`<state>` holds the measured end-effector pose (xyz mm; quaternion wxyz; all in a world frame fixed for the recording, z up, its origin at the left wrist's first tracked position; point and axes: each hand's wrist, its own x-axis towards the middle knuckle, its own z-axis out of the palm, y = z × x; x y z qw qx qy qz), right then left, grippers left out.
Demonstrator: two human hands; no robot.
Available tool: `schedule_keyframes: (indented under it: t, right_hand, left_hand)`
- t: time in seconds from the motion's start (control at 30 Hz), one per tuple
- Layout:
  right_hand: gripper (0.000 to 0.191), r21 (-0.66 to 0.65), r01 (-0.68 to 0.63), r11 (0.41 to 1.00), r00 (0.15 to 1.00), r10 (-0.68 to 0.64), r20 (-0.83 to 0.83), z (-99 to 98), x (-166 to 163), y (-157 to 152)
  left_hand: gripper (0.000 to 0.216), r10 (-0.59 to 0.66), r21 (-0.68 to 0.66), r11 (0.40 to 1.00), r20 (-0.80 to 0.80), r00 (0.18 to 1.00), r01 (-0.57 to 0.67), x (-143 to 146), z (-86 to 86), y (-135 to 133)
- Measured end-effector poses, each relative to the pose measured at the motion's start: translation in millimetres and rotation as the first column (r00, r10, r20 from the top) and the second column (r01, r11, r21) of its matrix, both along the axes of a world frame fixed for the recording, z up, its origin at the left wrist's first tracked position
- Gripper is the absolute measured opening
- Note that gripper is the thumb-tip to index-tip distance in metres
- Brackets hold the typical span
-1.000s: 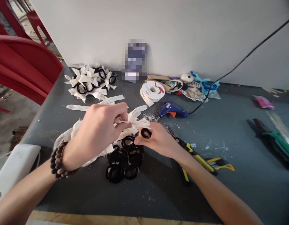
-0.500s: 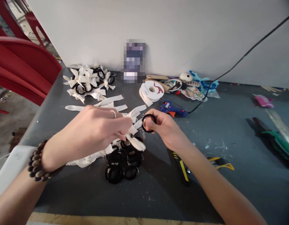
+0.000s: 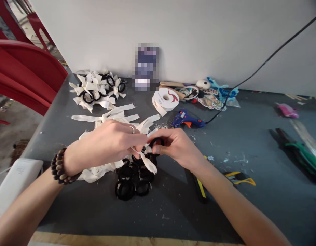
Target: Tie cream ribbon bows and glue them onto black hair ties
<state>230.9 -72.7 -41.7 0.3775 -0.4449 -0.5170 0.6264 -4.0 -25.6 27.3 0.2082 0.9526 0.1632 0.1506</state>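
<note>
My left hand [image 3: 117, 140] pinches a strip of white ribbon [image 3: 149, 164], whose loose end hangs below the fingers. Close beside it, my right hand [image 3: 173, 145] grips a black hair tie [image 3: 157, 140] between thumb and fingers. The two hands nearly meet, and the exact contact between ribbon and hair tie is hidden by the fingers. Below them lies a cluster of black hair ties [image 3: 125, 189]. Cut white ribbon strips [image 3: 96, 172] are spread under and around my left hand.
Finished-looking white bows on hair ties [image 3: 93, 89] are heaped at the back left. Behind the hands are a ribbon spool [image 3: 165, 99] and a blue glue gun [image 3: 187, 119] with its black cord [image 3: 262, 65]. A yellow-and-black cutter [image 3: 201, 189] and green-handled pliers [image 3: 301, 157] lie to the right.
My right hand has lowered and moved left with the hair tie, toward my left hand. My left hand has shifted slightly right with the ribbon, closing the gap.
</note>
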Motion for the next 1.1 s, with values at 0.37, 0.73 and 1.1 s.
schedule_keyframes:
  t: [0.37,0.73,1.1]
  right_hand:
    - [0.025,0.148,0.040,0.988,0.998,-0.047,0.043,6.6,0,-2]
    - [0.018,0.189,-0.002,0.982,0.995,-0.017,0.096,12.5,0,-10]
    - [0.015,0.220,-0.034,0.975,0.996,0.014,0.093,13.6,-2,-12]
  left_hand:
    - [0.026,-0.032,-0.087,0.995,0.102,0.994,0.041,1,-1.2,0]
    - [0.027,-0.075,-0.017,0.997,0.074,0.994,0.077,0,-0.6,2]
    - [0.025,-0.112,0.029,0.994,0.120,0.986,0.109,2,-5.5,3]
